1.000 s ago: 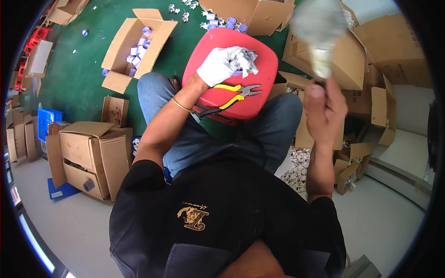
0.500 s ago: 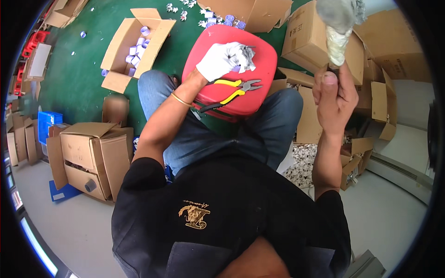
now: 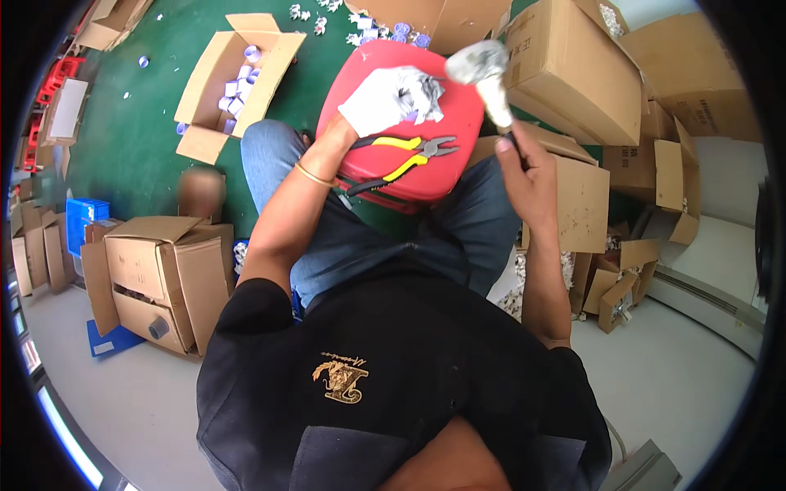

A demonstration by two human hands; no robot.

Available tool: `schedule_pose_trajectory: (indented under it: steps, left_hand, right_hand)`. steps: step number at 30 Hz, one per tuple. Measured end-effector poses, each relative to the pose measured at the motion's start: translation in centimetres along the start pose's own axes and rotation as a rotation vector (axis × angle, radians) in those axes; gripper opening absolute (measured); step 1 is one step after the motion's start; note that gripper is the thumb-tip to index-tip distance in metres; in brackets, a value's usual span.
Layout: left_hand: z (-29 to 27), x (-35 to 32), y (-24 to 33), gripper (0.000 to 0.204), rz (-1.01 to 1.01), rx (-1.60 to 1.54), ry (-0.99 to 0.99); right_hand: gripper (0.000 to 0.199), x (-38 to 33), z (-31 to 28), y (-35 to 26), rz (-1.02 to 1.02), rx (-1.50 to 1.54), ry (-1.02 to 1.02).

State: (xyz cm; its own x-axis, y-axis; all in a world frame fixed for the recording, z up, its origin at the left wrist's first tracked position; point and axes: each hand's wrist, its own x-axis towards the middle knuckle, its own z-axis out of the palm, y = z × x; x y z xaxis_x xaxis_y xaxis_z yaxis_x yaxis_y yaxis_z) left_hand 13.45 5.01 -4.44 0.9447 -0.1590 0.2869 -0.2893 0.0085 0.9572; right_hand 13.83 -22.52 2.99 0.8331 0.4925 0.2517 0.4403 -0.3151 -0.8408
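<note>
My left hand [image 3: 377,106], in a white glove, rests on the red stool [image 3: 458,123] between my knees. Its fingers are closed around a jagged silver-grey part [image 3: 424,96]; a bit of purple shows under it, and the fingertips are partly hidden. Bare, my right hand [image 3: 528,173] grips the dark handle of a mallet [image 3: 483,67]. The mallet's whitish, worn head is raised at the stool's right side, apart from the grey part. Pliers [image 3: 413,155] with yellow and black handles lie on the stool just below my left hand, jaws pointing right.
An open carton [image 3: 205,94] holding purple cylindrical pieces stands on the green floor at the left. Small silvery parts [image 3: 320,25] lie beyond the stool. Large cartons [image 3: 573,74] crowd the right, and another carton [image 3: 147,266] stands beside my left arm.
My right hand has swung the mallet left and down from the upper right, bringing its head close to the stool. The left hand still holds the grey part in nearly the same place.
</note>
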Motion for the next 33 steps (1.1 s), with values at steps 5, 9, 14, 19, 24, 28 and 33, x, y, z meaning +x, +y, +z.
schedule_pose_trajectory:
  steps: [5,9,14,19,24,28,33]
  left_hand:
    - [0.0,-0.1,0.3,0.023,-0.177,-0.314,-0.047]
    - [-0.3,0.2,0.5,0.026,-0.159,-0.315,-0.076]
    - [-1.3,0.3,-0.5,0.029,0.008,-0.113,-0.176]
    - [-1.1,0.1,-0.8,0.03,0.023,-0.057,-0.232]
    - [0.9,-1.1,-0.9,0.027,-0.205,-0.247,-0.13]
    - [-0.8,0.1,-1.2,0.031,-0.108,-0.158,-0.057]
    - [-3.6,-0.3,-2.4,0.026,0.19,-0.099,0.017]
  right_hand:
    - [0.039,1.7,-1.2,0.3,-0.03,-0.14,-0.201]
    - [0.04,3.8,-2.9,-2.0,-0.046,-0.158,-0.371]
    - [0.022,4.1,-4.7,-6.7,-0.104,0.119,0.049]
    - [0.022,3.5,-3.4,-3.8,-0.01,-0.372,-0.272]
    - [0.038,3.4,-2.7,-3.3,-0.093,-0.226,-0.034]
    - [0.038,4.0,-3.2,-3.7,-0.161,-0.129,0.068]
    - [0.039,-1.6,-1.4,0.4,0.106,-0.027,0.113]
